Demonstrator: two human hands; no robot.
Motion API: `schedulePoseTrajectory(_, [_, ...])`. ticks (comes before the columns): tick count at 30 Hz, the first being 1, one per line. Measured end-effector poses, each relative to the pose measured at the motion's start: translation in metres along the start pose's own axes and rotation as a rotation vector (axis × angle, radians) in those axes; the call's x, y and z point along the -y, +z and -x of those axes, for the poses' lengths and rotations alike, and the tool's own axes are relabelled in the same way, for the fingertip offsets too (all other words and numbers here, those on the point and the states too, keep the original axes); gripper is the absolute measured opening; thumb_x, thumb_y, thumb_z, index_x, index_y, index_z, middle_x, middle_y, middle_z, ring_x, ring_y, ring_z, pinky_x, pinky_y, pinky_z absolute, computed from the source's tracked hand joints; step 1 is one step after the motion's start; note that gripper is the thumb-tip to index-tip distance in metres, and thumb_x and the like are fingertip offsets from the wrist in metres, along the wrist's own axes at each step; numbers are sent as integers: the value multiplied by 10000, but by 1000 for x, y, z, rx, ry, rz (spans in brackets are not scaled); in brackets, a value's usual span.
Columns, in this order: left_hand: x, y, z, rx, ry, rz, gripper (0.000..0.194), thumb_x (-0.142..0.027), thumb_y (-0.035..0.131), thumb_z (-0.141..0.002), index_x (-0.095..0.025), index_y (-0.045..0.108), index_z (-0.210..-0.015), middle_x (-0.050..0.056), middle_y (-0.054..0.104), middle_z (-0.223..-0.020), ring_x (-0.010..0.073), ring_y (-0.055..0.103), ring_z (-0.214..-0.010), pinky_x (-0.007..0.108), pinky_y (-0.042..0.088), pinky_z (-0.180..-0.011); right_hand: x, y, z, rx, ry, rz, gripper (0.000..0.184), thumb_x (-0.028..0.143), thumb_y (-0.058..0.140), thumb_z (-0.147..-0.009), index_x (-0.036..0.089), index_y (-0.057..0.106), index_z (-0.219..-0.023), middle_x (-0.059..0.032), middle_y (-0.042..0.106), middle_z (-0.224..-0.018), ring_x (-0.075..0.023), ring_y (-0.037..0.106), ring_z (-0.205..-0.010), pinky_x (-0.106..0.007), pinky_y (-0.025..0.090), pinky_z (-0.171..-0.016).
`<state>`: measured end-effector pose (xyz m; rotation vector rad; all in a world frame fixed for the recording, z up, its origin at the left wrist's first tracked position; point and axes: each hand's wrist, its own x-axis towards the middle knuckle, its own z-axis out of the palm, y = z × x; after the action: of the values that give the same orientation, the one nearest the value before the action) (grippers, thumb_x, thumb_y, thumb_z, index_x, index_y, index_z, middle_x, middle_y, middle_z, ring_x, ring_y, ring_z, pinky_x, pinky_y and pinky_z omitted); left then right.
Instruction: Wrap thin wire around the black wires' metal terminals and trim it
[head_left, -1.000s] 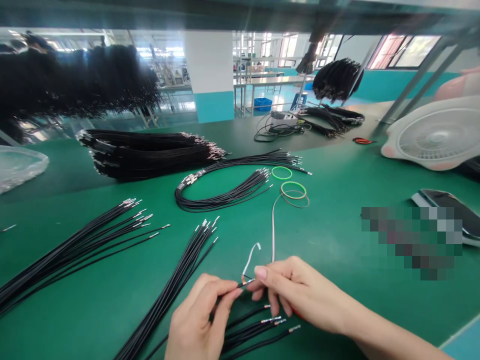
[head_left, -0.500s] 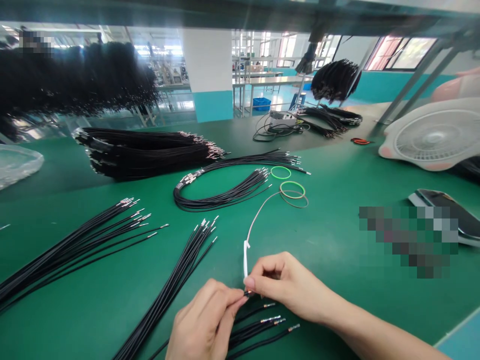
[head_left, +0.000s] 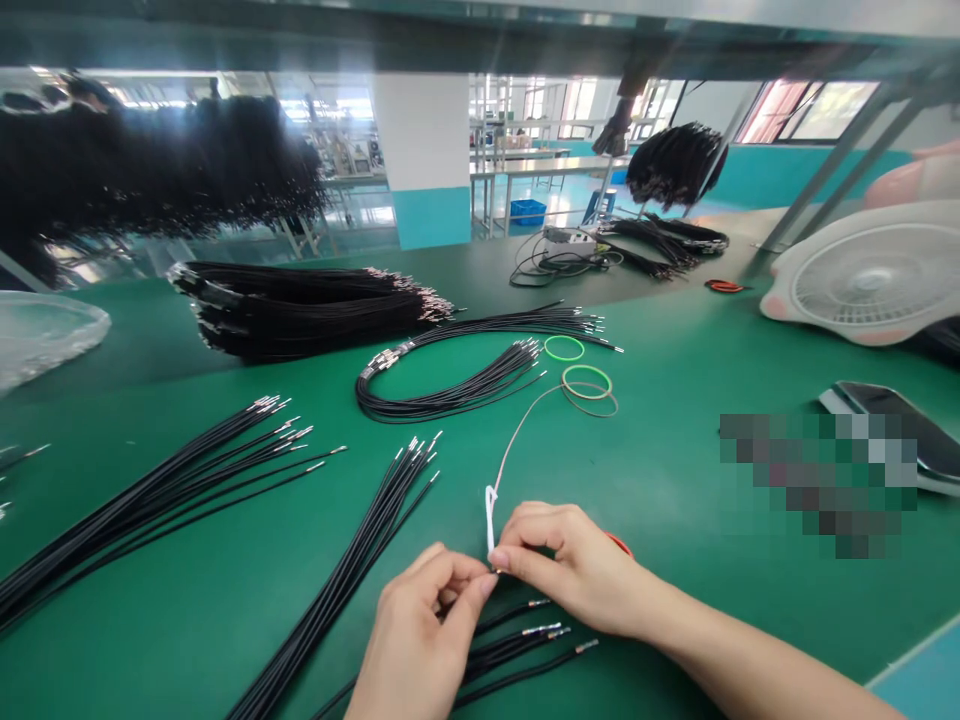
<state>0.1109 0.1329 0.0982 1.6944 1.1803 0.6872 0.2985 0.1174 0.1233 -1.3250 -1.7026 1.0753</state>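
Lying at the far left is a clear plastic bag [head_left: 49, 340], and nearer the person a spread bundle of black cables [head_left: 172, 490] points its silver tips up and to the right. Next, farther back, comes a thick stack of cables [head_left: 300, 315], then a slim bundle [head_left: 352, 560] slanting just left of the left hand [head_left: 431, 625].

That hand is pinched, thumb and forefinger together on what looks like a cable end [head_left: 496, 571]. Only a small dark bit shows at the fingertips; it seems to run crosswise between the hands, but its long axis is mostly hidden. Directly beyond this spot a folded white strip [head_left: 490, 520] stands nearly upright, its long side pointing away from the person. The right hand [head_left: 555, 560] is nearer to it, thumb and forefinger gripping its foot, almost touching the left fingertips. A thin strand [head_left: 517, 428] curves from behind the strip toward a green ring [head_left: 587, 368].

Below the hands, short cables [head_left: 517, 655] lie with their metal ends to the right. Something red [head_left: 620, 544] peeks out behind the right hand; a white fan [head_left: 877, 270] lies at the far right.
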Motion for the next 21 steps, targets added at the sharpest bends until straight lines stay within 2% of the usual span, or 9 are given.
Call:
schedulePoseTrajectory(2, [2, 1, -6, 25, -160, 148, 228, -404, 701, -755, -181, 750, -752, 11, 613, -626, 132, 505, -541, 227, 385, -505, -2, -8, -1, 2, -24, 71, 312, 404, 537, -927, 209, 682, -732, -25, 652, -740, -176, 579, -736, -290, 449, -713])
schedulePoseTrajectory(5, [4, 4, -12, 23, -248, 303, 317, -425, 769, -668, -146, 774, -817, 6, 612, -574, 102, 450, -474, 210, 350, -459, -7, -29, 4, -15, 29, 202, 191, 287, 527, -923, 215, 660, -806, -26, 657, -798, -175, 583, -751, -288, 451, -705])
schedulePoseTrajectory(7, [4, 6, -13, 0, -244, 340, 322, -435, 783, -642, -144, 778, -779, 11, 615, -564, 93, 441, -461, 202, 337, -443, -10, -42, 12, 49, 123, 266, 90, 163, 574, -847, 215, 647, -847, -22, 657, -833, -170, 589, -748, -277, 456, -685])
schedulePoseTrajectory(11, [3, 6, -12, 8, -199, 349, 290, -428, 779, -649, -160, 784, -759, 16, 620, -609, 78, 429, -452, 199, 318, -434, -13, -55, 29, 148, 264, 410, 289, 27, 663, -656, 214, 649, -876, -20, 654, -857, -180, 601, -783, -262, 464, -679])
schedulePoseTrajectory(15, [2, 4, -11, 62, -145, 358, 226, -369, 771, -684, -170, 788, -789, 13, 607, -651, 82, 451, -480, 210, 356, -465, -7, -57, 39, 228, 230, 536, 354, 36, 591, -724, 219, 655, -1021, -43, 688, -893, -178, 623, -743, -256, 451, -633])
schedulePoseTrajectory(18, [2, 3, -10, 76, -143, 334, 193, -344, 758, -706, -166, 781, -778, -5, 574, -633, 83, 456, -478, 216, 365, -473, -4, -64, 41, 248, 198, 519, 470, 92, 582, -766, 217, 625, -1217, -87, 711, -1026, -209, 658, -827, -267, 471, -670])
schedulePoseTrajectory(21, [3, 5, -9, 94, -143, 293, 173, -333, 729, -737, -165, 769, -756, -25, 533, -613, 81, 444, -474, 215, 349, -472, -2, -72, 39, 248, 158, 468, 408, 150, 581, -820, 242, 635, -1214, -73, 703, -1057, -201, 650, -885, -258, 476, -737])
